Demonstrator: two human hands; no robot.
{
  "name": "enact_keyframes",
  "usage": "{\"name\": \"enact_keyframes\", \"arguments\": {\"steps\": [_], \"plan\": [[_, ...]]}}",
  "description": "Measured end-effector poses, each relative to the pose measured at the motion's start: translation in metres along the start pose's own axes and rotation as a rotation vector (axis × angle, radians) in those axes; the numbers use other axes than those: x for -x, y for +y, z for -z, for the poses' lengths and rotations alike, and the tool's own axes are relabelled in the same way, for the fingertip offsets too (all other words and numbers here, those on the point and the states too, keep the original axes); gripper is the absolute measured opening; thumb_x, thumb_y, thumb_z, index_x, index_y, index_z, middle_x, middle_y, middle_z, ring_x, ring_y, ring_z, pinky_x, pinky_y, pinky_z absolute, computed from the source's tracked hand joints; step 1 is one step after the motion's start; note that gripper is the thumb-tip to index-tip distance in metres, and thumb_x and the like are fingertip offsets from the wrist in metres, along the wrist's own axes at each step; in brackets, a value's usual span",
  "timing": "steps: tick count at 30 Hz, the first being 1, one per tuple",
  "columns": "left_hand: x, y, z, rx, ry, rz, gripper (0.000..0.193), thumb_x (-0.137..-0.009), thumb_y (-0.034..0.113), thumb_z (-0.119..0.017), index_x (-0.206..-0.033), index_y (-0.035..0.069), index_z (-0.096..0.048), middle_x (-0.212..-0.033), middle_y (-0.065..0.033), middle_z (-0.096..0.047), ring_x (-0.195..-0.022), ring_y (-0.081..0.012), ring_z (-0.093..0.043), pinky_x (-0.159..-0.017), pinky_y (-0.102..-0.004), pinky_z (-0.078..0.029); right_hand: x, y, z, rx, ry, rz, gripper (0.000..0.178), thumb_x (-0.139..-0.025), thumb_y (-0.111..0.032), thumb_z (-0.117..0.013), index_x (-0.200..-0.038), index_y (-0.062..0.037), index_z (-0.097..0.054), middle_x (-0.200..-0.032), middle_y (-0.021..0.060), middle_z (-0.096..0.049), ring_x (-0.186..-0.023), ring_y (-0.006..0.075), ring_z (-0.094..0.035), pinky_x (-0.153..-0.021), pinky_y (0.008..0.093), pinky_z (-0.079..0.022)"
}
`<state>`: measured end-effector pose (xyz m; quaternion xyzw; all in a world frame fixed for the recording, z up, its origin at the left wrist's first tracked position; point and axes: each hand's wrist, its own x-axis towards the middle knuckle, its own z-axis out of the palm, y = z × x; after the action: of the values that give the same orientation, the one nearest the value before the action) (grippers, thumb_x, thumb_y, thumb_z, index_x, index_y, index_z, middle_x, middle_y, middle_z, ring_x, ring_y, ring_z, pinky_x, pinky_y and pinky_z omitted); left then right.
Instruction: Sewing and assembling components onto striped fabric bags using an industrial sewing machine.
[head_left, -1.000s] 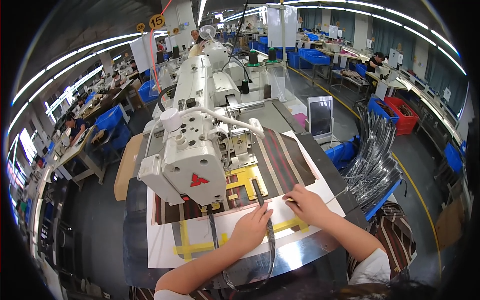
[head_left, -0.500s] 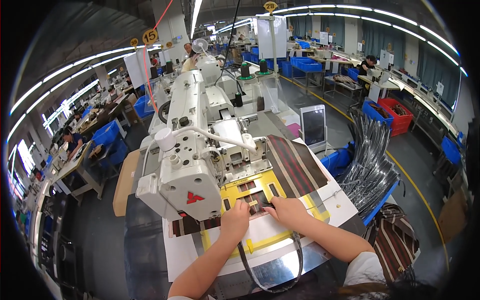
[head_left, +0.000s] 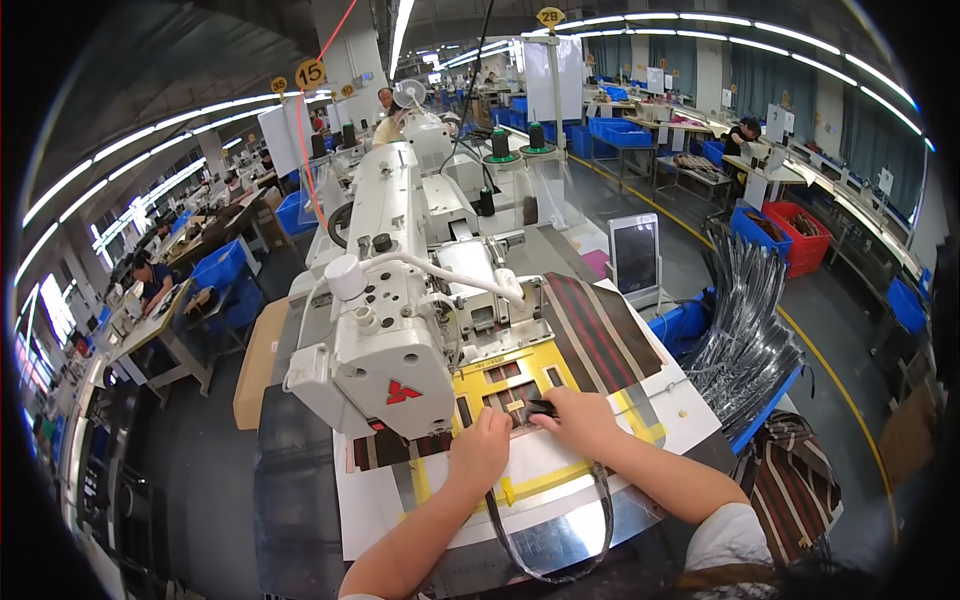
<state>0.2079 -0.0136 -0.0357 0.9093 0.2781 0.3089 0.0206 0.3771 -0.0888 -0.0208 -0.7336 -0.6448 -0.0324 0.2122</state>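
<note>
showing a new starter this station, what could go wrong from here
The left hand and right hand are at the yellow frame, close to the sewing machine; they might get pinched if it started. The dark strap trails in a loop and could snag. The striped fabric might shift if bumped.

light: bright, overhead ceiling tubes (head_left: 123,131) | left windows (head_left: 57,303): blown out | glare: white patch, metal plate (head_left: 585,522), toward near edge of table (head_left: 298,515) | distortion: fisheye bend, black corners | focus: foreground sharp, background soft
</note>
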Motion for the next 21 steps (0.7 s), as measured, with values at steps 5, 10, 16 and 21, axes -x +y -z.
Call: {"name": "enact_keyframes", "arguments": {"steps": [5,10,16,21], "plan": [[0.033,0.009,0.032,0.245,-0.077,-0.282,0.012,-0.080,0.016,-0.060,-0.090,0.010,-0.056,-0.082,-0.0041,-0.056,-0.060,-0.0229,-0.058,-0.051,-0.0341,-0.048,0.031,0.031,0.008,0.132,-0.139,0.125,0.026,-0.077,-0.021,-0.060,-0.097,-0.0055,-0.052,-0.118,0.0129,-0.056,-0.062,0.0291,-0.062,-0.054,0.0387,-0.049],[0.082,-0.031,0.073,0.162,-0.178,-0.308,0.014,-0.077,0.017,-0.063,-0.087,0.010,-0.057,-0.081,-0.0046,-0.058,-0.068,-0.0227,-0.060,-0.054,-0.0340,-0.048,0.022,0.029,0.016,0.227,-0.186,0.295,0.021,-0.075,-0.017,-0.057,-0.093,-0.0056,-0.054,-0.115,0.0107,-0.058,-0.064,0.0282,-0.062,-0.055,0.0380,-0.050],[0.075,-0.097,0.078,-0.007,0.112,0.285,0.041,-0.080,0.020,-0.062,-0.113,0.000,-0.048,-0.116,-0.0190,-0.052,-0.109,-0.0381,-0.047,-0.091,-0.0442,-0.039,-0.005,-0.016,-0.004,0.083,-0.156,0.411,0.019,-0.075,-0.017,-0.057,-0.090,-0.0057,-0.055,-0.114,0.0102,-0.057,-0.070,0.0250,-0.062,-0.060,0.0356,-0.051],[0.046,-0.144,0.070,0.165,0.011,0.543,0.042,-0.079,0.027,-0.063,-0.111,0.002,-0.054,-0.109,-0.0198,-0.057,-0.105,-0.0369,-0.051,-0.088,-0.0426,-0.041,-0.011,-0.069,-0.034,0.111,-0.146,0.617,0.022,-0.071,-0.017,-0.061,-0.087,-0.0030,-0.055,-0.128,0.0117,-0.048,-0.069,0.0227,-0.063,-0.056,0.0351,-0.051]]}}
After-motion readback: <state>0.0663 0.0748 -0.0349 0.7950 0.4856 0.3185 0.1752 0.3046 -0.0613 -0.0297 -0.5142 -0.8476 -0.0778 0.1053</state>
